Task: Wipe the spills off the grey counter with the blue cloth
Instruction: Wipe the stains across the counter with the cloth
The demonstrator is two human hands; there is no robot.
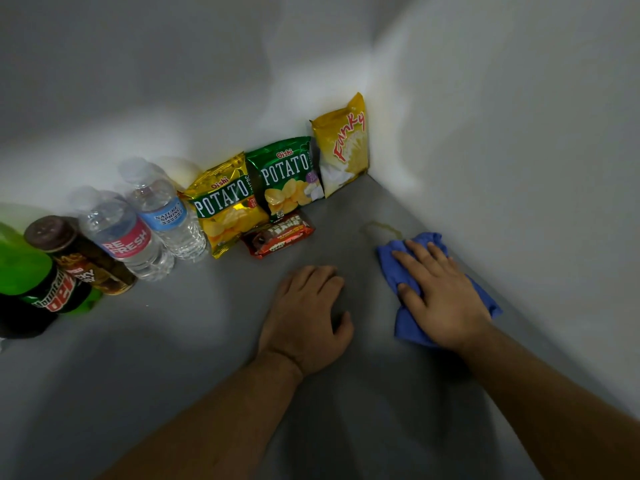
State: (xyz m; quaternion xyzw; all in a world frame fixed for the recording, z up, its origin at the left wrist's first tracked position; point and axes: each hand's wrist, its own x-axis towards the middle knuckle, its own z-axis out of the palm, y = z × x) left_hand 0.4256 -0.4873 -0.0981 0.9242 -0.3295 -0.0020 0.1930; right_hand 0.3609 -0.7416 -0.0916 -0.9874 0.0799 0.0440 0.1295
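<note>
A crumpled blue cloth (pixel 404 320) lies on the grey counter (pixel 173 358) near the right wall. My right hand (pixel 438 292) presses flat on top of it, fingers spread and pointing toward the corner. Just beyond the cloth, a thin yellowish spill (pixel 382 229) marks the counter. My left hand (pixel 306 315) rests palm down on the bare counter to the left of the cloth, fingers slightly curled, holding nothing.
Along the back wall stand a green soda bottle (pixel 31 275), a brown bottle (pixel 83 258), two water bottles (pixel 135 233), two potato chip bags (pixel 256 192), a yellow snack bag (pixel 343 147) in the corner and a red snack bar (pixel 280 235). A white wall (pixel 519 168) borders the right.
</note>
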